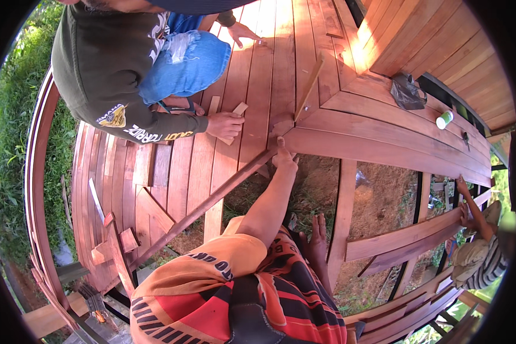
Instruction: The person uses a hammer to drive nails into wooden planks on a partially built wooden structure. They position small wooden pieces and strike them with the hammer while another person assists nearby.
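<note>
My left hand (284, 156) reaches forward to the mitred corner of the decking. Its thumb lies on top and its fingers curl at the edge of a reddish deck board (350, 141). A long narrow board edge (206, 207) runs diagonally from this corner toward the lower left. Low by my striped red and black clothing, my right hand (315, 241) is partly hidden, fingers stretched out, holding nothing visible. Across the corner, a co-worker's hand (225, 125) grips a short wooden block (239, 110) on the deck. A thin wooden strip (309, 86) lies beyond my left hand.
Open gaps show soil between the joists (342, 212). At the right, another person's hand (466, 216) touches a loose plank (401, 235). A black plastic bag (407, 93) and a green-and-white can (444, 119) stand on the far-right decking. Offcuts (155, 209) lie at left.
</note>
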### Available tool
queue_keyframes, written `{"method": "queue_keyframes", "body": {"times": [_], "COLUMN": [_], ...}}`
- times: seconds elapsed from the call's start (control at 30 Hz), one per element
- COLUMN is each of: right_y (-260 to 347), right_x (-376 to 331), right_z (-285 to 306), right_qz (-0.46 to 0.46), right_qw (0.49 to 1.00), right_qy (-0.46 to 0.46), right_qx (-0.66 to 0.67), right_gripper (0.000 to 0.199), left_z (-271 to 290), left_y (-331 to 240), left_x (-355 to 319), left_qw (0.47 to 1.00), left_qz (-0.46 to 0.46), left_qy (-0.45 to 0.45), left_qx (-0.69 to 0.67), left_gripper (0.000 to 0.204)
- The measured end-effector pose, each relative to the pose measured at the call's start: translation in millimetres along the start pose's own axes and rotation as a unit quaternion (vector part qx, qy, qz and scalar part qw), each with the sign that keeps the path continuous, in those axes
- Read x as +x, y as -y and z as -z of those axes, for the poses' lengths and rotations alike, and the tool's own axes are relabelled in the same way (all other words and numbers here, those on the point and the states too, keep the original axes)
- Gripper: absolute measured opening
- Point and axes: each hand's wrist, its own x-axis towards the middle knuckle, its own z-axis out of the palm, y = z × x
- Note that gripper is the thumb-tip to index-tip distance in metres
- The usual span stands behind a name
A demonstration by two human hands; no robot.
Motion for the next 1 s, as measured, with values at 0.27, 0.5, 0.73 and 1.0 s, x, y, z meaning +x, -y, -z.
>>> {"method": "queue_keyframes", "body": {"times": [0.27, 0.5, 0.73, 1.0], "right_y": [38.5, 69.5, 88.0, 111.0], "right_x": [-15.9, -76.5, -131.1, -148.8], "right_z": [1.7, -45.9, -90.3, -120.4], "right_qz": [-0.129, -0.144, -0.232, -0.259], "right_qw": [0.987, 0.986, 0.969, 0.962], "right_qy": [-0.081, -0.084, -0.088, -0.091], "right_qx": [-0.046, -0.013, 0.000, -0.005], "right_gripper": [0.066, 0.066, 0.068, 0.068], "left_z": [-1.2, 1.0, -4.1, -0.3], "left_y": [3.2, 3.9, 2.8, 15.7], "left_x": [-7.3, 12.5, 4.5, 3.9], "left_qw": [0.996, 0.999, 0.999, 0.996], "left_qz": [0.019, 0.028, -0.010, -0.007], "left_qy": [0.039, 0.027, -0.003, -0.020], "left_qx": [-0.073, -0.010, 0.041, 0.082], "left_gripper": [0.061, 0.074, 0.081, 0.088]}}
